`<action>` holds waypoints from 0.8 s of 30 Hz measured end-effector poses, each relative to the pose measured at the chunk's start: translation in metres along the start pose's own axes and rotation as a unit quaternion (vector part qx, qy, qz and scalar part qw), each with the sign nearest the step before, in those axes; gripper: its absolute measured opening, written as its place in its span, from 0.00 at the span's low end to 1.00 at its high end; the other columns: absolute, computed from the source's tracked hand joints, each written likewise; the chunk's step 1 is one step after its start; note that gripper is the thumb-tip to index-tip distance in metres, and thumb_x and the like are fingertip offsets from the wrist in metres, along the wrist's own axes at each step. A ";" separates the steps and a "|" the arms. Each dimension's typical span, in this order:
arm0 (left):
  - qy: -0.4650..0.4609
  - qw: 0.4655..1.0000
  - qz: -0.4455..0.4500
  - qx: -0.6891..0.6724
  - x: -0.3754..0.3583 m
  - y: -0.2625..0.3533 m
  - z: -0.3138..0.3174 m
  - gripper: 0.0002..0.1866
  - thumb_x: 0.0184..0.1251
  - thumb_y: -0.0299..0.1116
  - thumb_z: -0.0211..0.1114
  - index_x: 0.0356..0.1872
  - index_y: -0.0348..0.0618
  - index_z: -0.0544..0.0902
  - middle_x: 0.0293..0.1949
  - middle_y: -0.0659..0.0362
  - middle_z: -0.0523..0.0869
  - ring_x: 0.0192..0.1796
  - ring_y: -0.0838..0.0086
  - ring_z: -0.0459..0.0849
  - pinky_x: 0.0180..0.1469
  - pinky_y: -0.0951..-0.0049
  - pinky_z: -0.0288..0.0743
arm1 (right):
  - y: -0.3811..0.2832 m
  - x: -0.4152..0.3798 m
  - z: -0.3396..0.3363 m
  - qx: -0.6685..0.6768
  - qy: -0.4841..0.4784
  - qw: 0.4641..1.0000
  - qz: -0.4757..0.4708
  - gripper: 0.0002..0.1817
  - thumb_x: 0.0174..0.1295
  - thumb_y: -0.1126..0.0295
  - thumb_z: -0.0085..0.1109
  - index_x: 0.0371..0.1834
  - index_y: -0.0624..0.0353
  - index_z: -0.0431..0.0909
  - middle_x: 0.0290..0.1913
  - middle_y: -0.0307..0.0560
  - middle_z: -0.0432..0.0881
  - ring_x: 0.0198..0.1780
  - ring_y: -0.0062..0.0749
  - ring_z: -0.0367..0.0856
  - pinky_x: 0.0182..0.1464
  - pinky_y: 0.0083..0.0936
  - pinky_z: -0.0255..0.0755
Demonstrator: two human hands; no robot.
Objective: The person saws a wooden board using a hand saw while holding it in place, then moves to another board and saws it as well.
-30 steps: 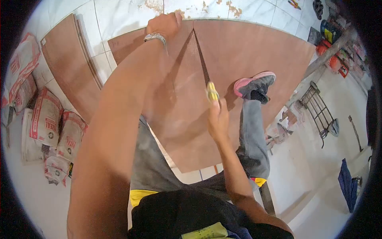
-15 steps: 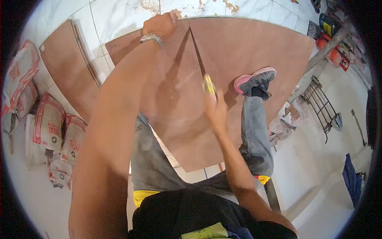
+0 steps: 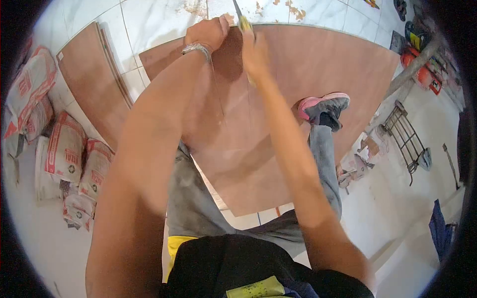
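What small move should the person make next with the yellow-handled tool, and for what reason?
Probably draw the yellow-handled tool back toward the body: the right hand is stretched forward near the far edge of the brown board, and the blade points beyond it, over the tiles. The left hand is close by, so a slow pull seems wiser.

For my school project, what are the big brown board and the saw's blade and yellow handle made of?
The brown board looks like matte plywood: a flat, faintly streaked sheet. The blade is probably dull metal, being grey and narrow. The yellow handle may be plastic, from its bright colour; blur hides its finish.
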State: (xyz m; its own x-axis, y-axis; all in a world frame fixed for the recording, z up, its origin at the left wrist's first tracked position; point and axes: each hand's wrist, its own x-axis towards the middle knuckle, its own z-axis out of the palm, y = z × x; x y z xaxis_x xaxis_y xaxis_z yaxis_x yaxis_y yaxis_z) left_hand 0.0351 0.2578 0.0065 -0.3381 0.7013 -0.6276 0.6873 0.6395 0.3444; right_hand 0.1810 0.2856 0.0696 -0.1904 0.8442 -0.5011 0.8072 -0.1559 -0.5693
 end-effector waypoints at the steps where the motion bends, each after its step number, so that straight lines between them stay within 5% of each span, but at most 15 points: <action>1: -0.008 1.000 -0.007 0.000 -0.004 0.001 -0.002 0.34 0.82 0.53 0.35 0.45 0.44 0.90 0.40 0.42 0.91 0.45 0.48 0.90 0.53 0.47 0.81 | 0.002 -0.029 -0.018 -0.025 -0.054 0.997 0.043 0.32 0.79 0.44 0.40 0.56 0.69 0.74 0.46 0.74 0.82 0.52 0.71 0.79 0.55 0.51 0.71; 3: -0.007 1.000 -0.006 -0.007 -0.004 -0.001 -0.001 0.34 0.81 0.53 0.34 0.45 0.44 0.90 0.40 0.42 0.91 0.45 0.48 0.90 0.53 0.47 0.82 | 0.025 -0.114 -0.051 0.001 -0.060 0.997 0.054 0.23 0.81 0.53 0.43 0.55 0.67 0.73 0.43 0.71 0.81 0.46 0.67 0.80 0.48 0.50 0.72; 4: -0.003 1.000 -0.002 -0.011 -0.001 -0.001 -0.001 0.34 0.81 0.53 0.34 0.45 0.43 0.89 0.40 0.43 0.91 0.45 0.48 0.90 0.53 0.47 0.82 | 0.028 -0.153 -0.071 -0.034 -0.056 0.997 0.035 0.20 0.80 0.56 0.45 0.54 0.66 0.73 0.38 0.66 0.79 0.39 0.54 0.80 0.44 0.46 0.72; 5: -0.004 1.000 -0.008 -0.010 0.000 -0.001 0.000 0.34 0.81 0.53 0.34 0.46 0.43 0.89 0.40 0.43 0.91 0.45 0.48 0.90 0.53 0.47 0.82 | 0.014 -0.183 -0.096 -0.069 -0.099 0.982 0.145 0.21 0.81 0.57 0.44 0.56 0.67 0.73 0.39 0.63 0.80 0.39 0.43 0.80 0.44 0.41 0.73; 7: -0.006 1.000 -0.021 -0.006 0.003 0.000 0.002 0.35 0.81 0.53 0.33 0.46 0.43 0.89 0.40 0.43 0.91 0.45 0.48 0.90 0.53 0.47 0.82 | 0.015 -0.216 -0.124 -0.039 -0.112 0.984 0.134 0.21 0.80 0.57 0.45 0.56 0.67 0.74 0.41 0.61 0.82 0.41 0.37 0.82 0.44 0.39 0.73; 11: -0.006 1.000 -0.001 -0.020 0.000 -0.002 0.002 0.34 0.81 0.54 0.35 0.46 0.43 0.90 0.41 0.43 0.91 0.46 0.46 0.90 0.53 0.48 0.82 | 0.029 -0.101 -0.038 -0.056 -0.023 0.995 0.082 0.27 0.78 0.52 0.48 0.61 0.67 0.73 0.49 0.76 0.82 0.52 0.73 0.81 0.53 0.55 0.75; 12: -0.007 1.000 -0.003 -0.024 -0.004 0.001 0.000 0.34 0.81 0.54 0.36 0.46 0.43 0.90 0.41 0.42 0.91 0.46 0.46 0.90 0.53 0.48 0.82 | 0.042 -0.048 -0.007 -0.003 -0.079 0.995 0.064 0.30 0.77 0.49 0.47 0.62 0.71 0.72 0.50 0.77 0.82 0.54 0.75 0.80 0.54 0.56 0.75; 13: -0.002 1.000 -0.003 -0.025 -0.003 0.002 -0.003 0.33 0.81 0.54 0.36 0.46 0.43 0.90 0.41 0.42 0.91 0.46 0.45 0.90 0.53 0.48 0.82 | 0.038 -0.006 0.023 -0.021 0.001 0.999 -0.024 0.30 0.77 0.49 0.47 0.58 0.73 0.73 0.48 0.77 0.82 0.53 0.76 0.79 0.52 0.57 0.74; 16: 0.007 1.000 0.001 -0.011 -0.007 0.001 -0.007 0.33 0.81 0.54 0.37 0.46 0.42 0.90 0.41 0.41 0.90 0.46 0.44 0.89 0.53 0.48 0.81 | 0.013 0.004 0.010 0.018 -0.024 0.999 0.020 0.30 0.77 0.49 0.46 0.56 0.72 0.74 0.49 0.77 0.82 0.54 0.75 0.79 0.52 0.57 0.73; 20: 0.009 1.000 0.009 -0.018 0.003 -0.003 0.004 0.34 0.81 0.54 0.36 0.45 0.42 0.90 0.41 0.41 0.90 0.45 0.46 0.90 0.53 0.48 0.82 | 0.036 -0.150 -0.068 -0.043 -0.024 0.999 0.009 0.26 0.81 0.52 0.42 0.61 0.68 0.73 0.43 0.70 0.83 0.48 0.65 0.83 0.49 0.49 0.73; 21: 0.003 1.000 0.003 -0.023 0.004 0.000 0.002 0.34 0.81 0.54 0.36 0.45 0.41 0.90 0.41 0.41 0.91 0.45 0.46 0.90 0.53 0.48 0.82 | 0.014 -0.180 -0.098 -0.044 -0.100 0.981 0.158 0.24 0.81 0.56 0.42 0.62 0.67 0.73 0.47 0.70 0.83 0.51 0.60 0.84 0.52 0.48 0.74; 24: -0.004 1.000 -0.005 -0.021 0.004 -0.002 -0.005 0.34 0.81 0.53 0.35 0.46 0.41 0.89 0.41 0.42 0.91 0.45 0.47 0.90 0.52 0.48 0.82 | 0.032 -0.208 -0.110 0.023 -0.087 0.993 0.078 0.22 0.79 0.57 0.46 0.62 0.65 0.74 0.50 0.68 0.84 0.52 0.54 0.85 0.54 0.46 0.74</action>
State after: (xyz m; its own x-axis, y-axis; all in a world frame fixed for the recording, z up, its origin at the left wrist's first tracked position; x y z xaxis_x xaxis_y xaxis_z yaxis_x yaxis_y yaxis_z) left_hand 0.0290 0.2611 0.0070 -0.3398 0.6922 -0.6367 0.6566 0.6593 0.3663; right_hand 0.3078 0.1616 0.2268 -0.1625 0.7073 -0.6880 0.8088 -0.3039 -0.5035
